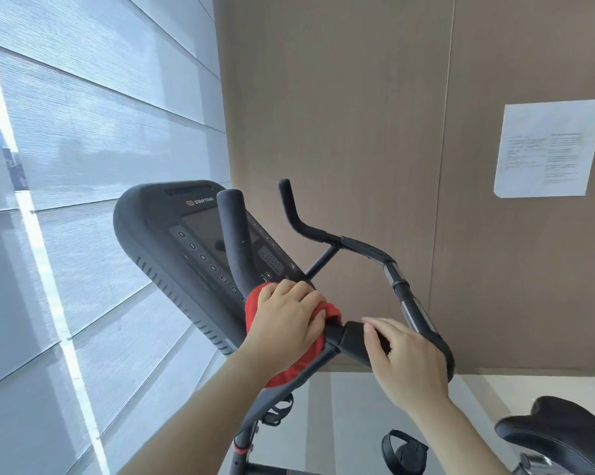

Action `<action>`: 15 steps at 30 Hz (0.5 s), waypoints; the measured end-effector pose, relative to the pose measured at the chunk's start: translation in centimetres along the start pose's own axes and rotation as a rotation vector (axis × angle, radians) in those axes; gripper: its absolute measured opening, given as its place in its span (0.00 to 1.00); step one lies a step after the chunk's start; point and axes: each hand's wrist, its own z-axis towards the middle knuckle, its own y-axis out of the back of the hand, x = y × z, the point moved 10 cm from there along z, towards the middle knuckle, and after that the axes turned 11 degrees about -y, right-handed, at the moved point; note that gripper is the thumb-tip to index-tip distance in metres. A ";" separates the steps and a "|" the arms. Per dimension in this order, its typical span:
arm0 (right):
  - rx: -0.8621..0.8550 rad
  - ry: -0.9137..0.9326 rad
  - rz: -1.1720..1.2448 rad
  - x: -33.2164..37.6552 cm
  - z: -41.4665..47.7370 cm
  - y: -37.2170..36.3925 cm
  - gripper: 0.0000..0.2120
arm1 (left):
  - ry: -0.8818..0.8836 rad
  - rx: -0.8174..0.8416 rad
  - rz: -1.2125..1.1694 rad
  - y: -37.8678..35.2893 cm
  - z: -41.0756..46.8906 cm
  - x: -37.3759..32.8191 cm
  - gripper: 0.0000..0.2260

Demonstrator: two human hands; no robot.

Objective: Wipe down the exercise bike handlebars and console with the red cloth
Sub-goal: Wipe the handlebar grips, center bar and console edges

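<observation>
The black exercise bike handlebars (364, 246) curve across the middle of the head view, with one padded grip rising in front of the console (172, 231). The console is a dark panel with a screen and numbered buttons. The red cloth (254, 305) is wrapped around the left bar near its base. My left hand (285, 323) is closed over the cloth and presses it against the bar. My right hand (405, 358) rests on the black handlebar section just right of the centre joint, fingers curled over it.
A window with pale blinds (83, 166) fills the left side. A brown wall (357, 114) stands behind the bike, with a white paper notice (546, 149) on it. The black saddle (560, 430) is at lower right; the bike frame and a pedal strap (404, 450) lie below.
</observation>
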 end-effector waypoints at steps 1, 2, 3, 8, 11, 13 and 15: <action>0.002 -0.009 0.001 -0.1 0.0 0.0 0.24 | 0.006 -0.011 0.005 0.1 0.0 0.1 0.14; 0.009 -0.011 -0.004 -0.2 0.1 0.0 0.24 | 0.007 -0.019 0.016 0.1 0.0 0.2 0.14; 0.014 -0.013 -0.011 -0.2 0.1 -0.1 0.23 | -0.003 -0.023 0.037 0.2 0.1 0.2 0.14; 0.013 -0.031 -0.022 -0.5 0.1 -0.2 0.17 | -0.072 -0.014 0.168 1.5 0.7 0.4 0.14; 0.012 -0.043 -0.029 -0.6 0.1 -0.3 0.14 | -0.001 -0.097 0.152 4.4 1.8 3.0 0.14; 0.017 -0.045 -0.039 -0.6 0.1 -0.3 0.15 | 0.040 -0.116 0.120 5.5 2.0 4.6 0.14; 0.031 -0.056 -0.032 -0.7 0.1 -0.5 0.14 | 0.003 0.004 0.024 4.0 1.4 4.4 0.17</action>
